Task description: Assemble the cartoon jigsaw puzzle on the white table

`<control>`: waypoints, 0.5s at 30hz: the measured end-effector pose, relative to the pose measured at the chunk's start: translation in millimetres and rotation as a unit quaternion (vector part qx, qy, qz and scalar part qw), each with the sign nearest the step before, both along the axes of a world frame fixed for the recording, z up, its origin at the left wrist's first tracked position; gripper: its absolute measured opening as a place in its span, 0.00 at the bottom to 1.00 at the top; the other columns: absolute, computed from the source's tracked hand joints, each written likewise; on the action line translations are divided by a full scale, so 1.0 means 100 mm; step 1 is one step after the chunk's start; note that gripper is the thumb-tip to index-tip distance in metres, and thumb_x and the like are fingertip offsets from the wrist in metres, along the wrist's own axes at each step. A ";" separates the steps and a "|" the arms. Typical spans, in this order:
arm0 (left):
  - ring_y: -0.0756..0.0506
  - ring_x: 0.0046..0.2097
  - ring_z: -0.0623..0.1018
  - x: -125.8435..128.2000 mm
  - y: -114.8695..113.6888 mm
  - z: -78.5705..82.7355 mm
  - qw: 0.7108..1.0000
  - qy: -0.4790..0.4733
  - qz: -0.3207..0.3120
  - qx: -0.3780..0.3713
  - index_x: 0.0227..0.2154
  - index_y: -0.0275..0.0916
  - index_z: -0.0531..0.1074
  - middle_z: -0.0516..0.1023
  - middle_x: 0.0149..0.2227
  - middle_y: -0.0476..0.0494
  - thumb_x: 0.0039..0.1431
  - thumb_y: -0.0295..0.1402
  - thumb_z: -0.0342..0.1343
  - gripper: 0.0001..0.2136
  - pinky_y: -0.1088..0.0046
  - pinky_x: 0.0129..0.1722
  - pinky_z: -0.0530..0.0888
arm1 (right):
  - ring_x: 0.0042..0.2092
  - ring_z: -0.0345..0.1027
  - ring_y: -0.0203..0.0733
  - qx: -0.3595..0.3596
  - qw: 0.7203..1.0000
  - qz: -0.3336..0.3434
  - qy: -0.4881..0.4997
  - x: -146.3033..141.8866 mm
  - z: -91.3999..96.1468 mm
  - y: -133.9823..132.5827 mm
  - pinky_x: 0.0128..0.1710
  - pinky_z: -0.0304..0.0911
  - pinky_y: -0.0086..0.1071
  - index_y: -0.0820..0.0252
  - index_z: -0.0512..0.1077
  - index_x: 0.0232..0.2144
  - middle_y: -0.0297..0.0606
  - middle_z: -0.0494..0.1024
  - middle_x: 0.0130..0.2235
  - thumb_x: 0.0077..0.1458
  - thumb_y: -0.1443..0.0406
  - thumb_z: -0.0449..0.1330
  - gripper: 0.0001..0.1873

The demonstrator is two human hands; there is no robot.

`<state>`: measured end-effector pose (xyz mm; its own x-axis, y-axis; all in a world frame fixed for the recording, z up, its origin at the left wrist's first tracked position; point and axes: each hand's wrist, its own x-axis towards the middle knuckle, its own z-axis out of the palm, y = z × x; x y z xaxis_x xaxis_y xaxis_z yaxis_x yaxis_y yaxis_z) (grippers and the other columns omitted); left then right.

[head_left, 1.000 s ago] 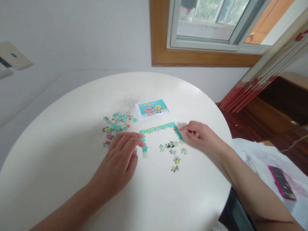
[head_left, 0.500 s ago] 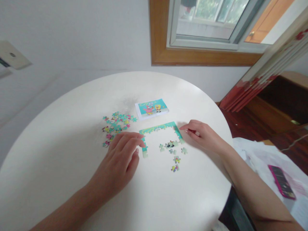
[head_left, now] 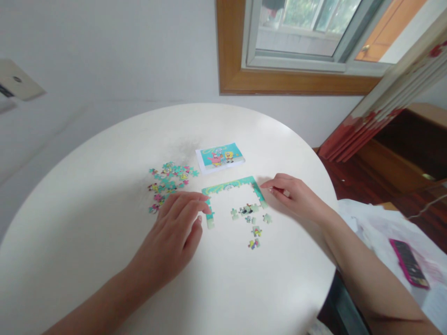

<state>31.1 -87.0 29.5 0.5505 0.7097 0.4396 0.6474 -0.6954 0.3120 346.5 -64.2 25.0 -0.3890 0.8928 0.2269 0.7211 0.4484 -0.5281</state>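
Observation:
A partly joined jigsaw puzzle frame [head_left: 228, 186] lies on the white table, with a top edge and two sides in teal and pale green. My left hand [head_left: 181, 218] rests at its left side, fingers apart and fingertips on or just beside the edge pieces. At the upper right corner is my right hand [head_left: 289, 191], its index finger touching or nearly touching the frame and the other fingers curled. Nothing shows in either hand. Inside and below the frame lie joined pieces [head_left: 249, 209] and several loose ones, among them a yellow-and-purple piece [head_left: 254, 244].
A heap of loose puzzle pieces [head_left: 169, 179] lies left of the frame, partly behind my left hand. Behind the frame is a picture card [head_left: 223, 157] with cartoon figures. Right of the round table [head_left: 115, 153], a pink-edged phone [head_left: 408, 263] lies on white plastic.

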 end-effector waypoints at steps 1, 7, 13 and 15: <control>0.41 0.52 0.69 0.00 0.00 0.00 1.000 0.002 0.000 -0.002 0.39 0.41 0.64 0.71 0.48 0.41 0.59 0.21 0.45 0.10 0.56 0.55 0.67 | 0.33 0.67 0.36 0.001 1.000 0.001 0.001 0.00 0.00 0.00 0.36 0.62 0.31 0.58 0.76 0.43 0.39 0.75 0.35 0.59 0.71 0.52 0.15; 0.41 0.51 0.70 -0.01 0.00 0.00 1.000 0.000 0.000 0.002 0.39 0.41 0.65 0.72 0.47 0.41 0.58 0.21 0.46 0.10 0.55 0.55 0.67 | 0.32 0.67 0.36 0.001 1.000 0.003 0.006 0.00 -0.02 0.01 0.35 0.61 0.31 0.58 0.76 0.43 0.38 0.76 0.34 0.59 0.70 0.52 0.15; 0.41 0.52 0.70 0.00 0.00 -0.01 1.000 -0.002 -0.002 0.002 0.39 0.40 0.65 0.71 0.47 0.41 0.59 0.21 0.46 0.10 0.57 0.55 0.66 | 0.33 0.67 0.36 0.006 1.000 0.003 0.005 0.00 -0.01 0.00 0.35 0.61 0.31 0.57 0.76 0.43 0.38 0.75 0.35 0.59 0.70 0.52 0.15; 0.41 0.52 0.70 0.00 0.00 -0.01 1.000 0.002 -0.004 0.001 0.39 0.40 0.64 0.71 0.47 0.41 0.60 0.20 0.45 0.10 0.56 0.56 0.66 | 0.33 0.67 0.36 0.005 1.000 0.005 0.003 0.00 -0.01 0.00 0.35 0.61 0.30 0.57 0.76 0.43 0.38 0.75 0.35 0.59 0.71 0.52 0.15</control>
